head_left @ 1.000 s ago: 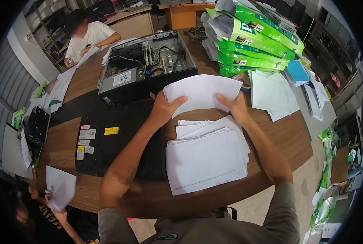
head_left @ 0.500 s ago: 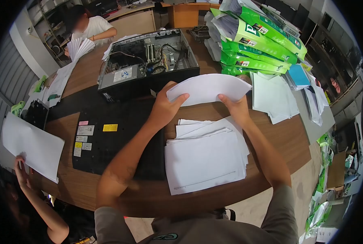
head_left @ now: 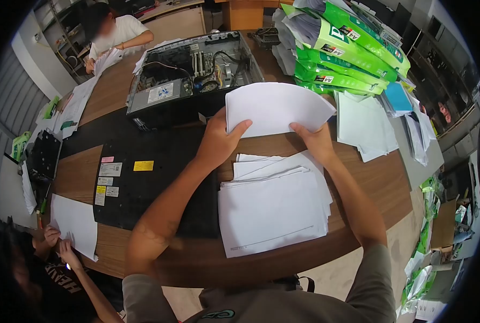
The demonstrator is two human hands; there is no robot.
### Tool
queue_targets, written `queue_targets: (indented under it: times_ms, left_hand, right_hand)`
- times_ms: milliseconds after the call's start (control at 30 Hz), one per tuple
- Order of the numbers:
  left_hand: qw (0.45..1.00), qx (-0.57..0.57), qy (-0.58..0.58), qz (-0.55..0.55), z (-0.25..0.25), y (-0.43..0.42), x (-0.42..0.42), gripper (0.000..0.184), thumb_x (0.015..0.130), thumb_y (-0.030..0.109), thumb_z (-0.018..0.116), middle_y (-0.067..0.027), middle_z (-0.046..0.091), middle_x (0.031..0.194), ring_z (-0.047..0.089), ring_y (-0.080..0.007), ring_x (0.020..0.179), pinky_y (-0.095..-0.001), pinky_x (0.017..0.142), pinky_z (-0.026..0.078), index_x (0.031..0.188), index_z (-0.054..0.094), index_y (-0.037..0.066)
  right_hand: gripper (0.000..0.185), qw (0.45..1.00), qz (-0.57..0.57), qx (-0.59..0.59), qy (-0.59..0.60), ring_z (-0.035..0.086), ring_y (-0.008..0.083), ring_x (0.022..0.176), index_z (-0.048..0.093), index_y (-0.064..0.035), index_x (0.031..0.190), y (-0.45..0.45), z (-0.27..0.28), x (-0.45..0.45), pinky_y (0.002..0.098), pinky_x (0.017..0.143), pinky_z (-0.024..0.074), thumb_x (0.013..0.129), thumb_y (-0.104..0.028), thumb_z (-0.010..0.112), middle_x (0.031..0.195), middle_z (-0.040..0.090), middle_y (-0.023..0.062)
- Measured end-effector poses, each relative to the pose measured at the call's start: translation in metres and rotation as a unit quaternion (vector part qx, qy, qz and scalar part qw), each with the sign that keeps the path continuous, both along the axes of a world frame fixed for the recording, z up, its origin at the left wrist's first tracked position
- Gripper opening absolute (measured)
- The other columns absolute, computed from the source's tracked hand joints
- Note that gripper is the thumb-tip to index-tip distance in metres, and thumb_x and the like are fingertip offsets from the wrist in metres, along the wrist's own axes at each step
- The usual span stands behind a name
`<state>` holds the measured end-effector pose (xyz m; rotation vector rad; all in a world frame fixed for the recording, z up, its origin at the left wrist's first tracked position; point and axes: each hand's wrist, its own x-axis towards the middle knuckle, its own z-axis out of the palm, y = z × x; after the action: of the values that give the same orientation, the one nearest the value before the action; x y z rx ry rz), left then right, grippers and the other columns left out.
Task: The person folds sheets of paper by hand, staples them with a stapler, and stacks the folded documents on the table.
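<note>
Thumbs pressed to its near face, the left hand [head_left: 221, 137] and right hand [head_left: 314, 141] grip the bowed paper [head_left: 276, 107], likely light, floppy and slippery, best held by the side edges; it is above the desk [head_left: 245, 272], beyond the stack [head_left: 275, 210] by the near edge

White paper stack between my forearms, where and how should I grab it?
Probably grip the paper stack by its left and right edges, from both sides, pressing inward: it lies flat, with sheets staggered along its right and far edges.
</note>
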<state>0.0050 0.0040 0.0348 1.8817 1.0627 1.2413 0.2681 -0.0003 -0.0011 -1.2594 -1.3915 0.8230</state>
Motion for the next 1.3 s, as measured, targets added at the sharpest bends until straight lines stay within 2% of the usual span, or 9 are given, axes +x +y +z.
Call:
queue_targets:
  times_ms: [267, 333, 500, 700, 800, 867, 933, 1100, 1300]
  left_hand:
    - [0.996, 0.055, 0.070, 0.032, -0.019, 0.013, -0.007, 0.030, 0.093, 0.022, 0.066, -0.0236, 0.065, 0.093, 0.063, -0.0396, 0.090, -0.0404, 0.083, 0.048, 0.104, 0.061, -0.005]
    - [0.999, 0.048, 0.004, 0.008, -0.011, 0.017, -0.013, 0.030, 0.094, 0.021, 0.065, -0.0220, 0.063, 0.096, 0.061, -0.0400, 0.091, -0.0404, 0.083, 0.048, 0.105, 0.060, -0.006]
    - [0.979, 0.103, 0.175, -0.015, 0.038, -0.002, -0.028, 0.022, 0.093, 0.013, 0.060, -0.0192, 0.053, 0.091, 0.054, -0.0380, 0.085, -0.0403, 0.078, 0.044, 0.103, 0.063, -0.007]
    - [0.946, 0.186, 0.255, -0.071, 0.086, -0.013, -0.024, 0.024, 0.093, 0.016, 0.062, -0.0174, 0.055, 0.093, 0.056, -0.0353, 0.090, -0.0374, 0.082, 0.045, 0.103, 0.063, -0.006]
    - [0.944, 0.201, 0.254, -0.069, 0.119, -0.001, -0.024, 0.026, 0.093, 0.019, 0.064, -0.0153, 0.060, 0.097, 0.062, -0.0342, 0.092, -0.0380, 0.077, 0.050, 0.107, 0.066, -0.002]
    - [0.990, 0.048, 0.082, -0.105, 0.126, 0.007, -0.021, 0.038, 0.093, 0.027, 0.069, -0.0124, 0.068, 0.101, 0.064, -0.0156, 0.089, -0.0313, 0.078, 0.050, 0.112, 0.065, -0.004]
    - [0.985, -0.016, -0.114, -0.126, 0.105, 0.017, -0.017, 0.042, 0.094, 0.030, 0.068, -0.0085, 0.067, 0.108, 0.062, -0.0125, 0.096, -0.0306, 0.083, 0.050, 0.120, 0.061, -0.003]
    - [0.961, -0.225, -0.030, -0.156, 0.036, 0.009, 0.006, 0.054, 0.093, 0.026, 0.068, -0.0127, 0.061, 0.126, 0.057, -0.0205, 0.115, -0.0329, 0.101, 0.043, 0.134, 0.052, -0.005]
    - [0.959, -0.233, -0.124, -0.105, -0.002, 0.005, 0.028, 0.058, 0.098, 0.033, 0.063, -0.0120, 0.056, 0.131, 0.052, -0.0187, 0.120, -0.0336, 0.104, 0.040, 0.139, 0.045, -0.003]
  right_hand:
    - [0.046, 0.998, 0.063, 0.020, 0.000, 0.061, 0.0172, 0.108, 0.057, -0.0002, 0.130, -0.002, -0.004, 0.003, 0.0314, 0.096, 0.0466, 0.089, -0.014, 0.074, 0.116, 0.067, 0.0089]
    - [0.049, 0.994, 0.093, -0.001, 0.050, 0.061, 0.0171, 0.108, 0.056, -0.0005, 0.132, -0.003, 0.018, 0.011, 0.0316, 0.095, 0.0466, 0.089, -0.016, 0.074, 0.117, 0.067, 0.0096]
    - [0.061, 0.969, 0.187, 0.005, 0.163, 0.060, 0.0226, 0.118, 0.048, -0.0012, 0.141, -0.008, 0.110, 0.036, 0.0366, 0.102, 0.0466, 0.089, -0.017, 0.074, 0.127, 0.063, 0.0136]
    - [0.060, 0.926, 0.238, -0.036, -0.289, 0.065, 0.0217, 0.104, 0.061, 0.0049, 0.126, -0.017, 0.161, 0.011, 0.0315, 0.095, 0.0482, 0.078, -0.022, 0.084, 0.117, 0.068, 0.0170]
    - [0.061, 0.949, 0.154, -0.094, -0.259, 0.065, 0.0253, 0.104, 0.060, 0.0038, 0.125, 0.000, 0.135, 0.009, 0.0326, 0.093, 0.0486, 0.077, -0.026, 0.084, 0.119, 0.067, 0.0187]
    - [0.070, 0.969, 0.122, -0.048, -0.210, 0.064, 0.0251, 0.103, 0.058, 0.0029, 0.128, 0.002, 0.105, 0.004, 0.0340, 0.093, 0.0487, 0.075, -0.032, 0.086, 0.118, 0.067, 0.0177]
    - [0.073, 0.989, 0.143, -0.045, 0.003, 0.064, 0.0242, 0.103, 0.055, 0.0024, 0.132, 0.006, 0.078, -0.003, 0.0346, 0.093, 0.0495, 0.076, -0.032, 0.086, 0.118, 0.066, 0.0161]
    - [0.050, 0.968, 0.146, -0.075, 0.189, 0.063, 0.0192, 0.106, 0.060, 0.0007, 0.125, 0.007, 0.030, -0.021, 0.0341, 0.092, 0.0499, 0.085, -0.020, 0.080, 0.115, 0.068, 0.0116]
    - [0.040, 0.991, 0.085, -0.033, 0.093, 0.065, 0.0178, 0.095, 0.064, 0.0023, 0.118, -0.002, 0.016, -0.040, 0.0315, 0.085, 0.0507, 0.088, -0.023, 0.076, 0.105, 0.071, 0.0118]
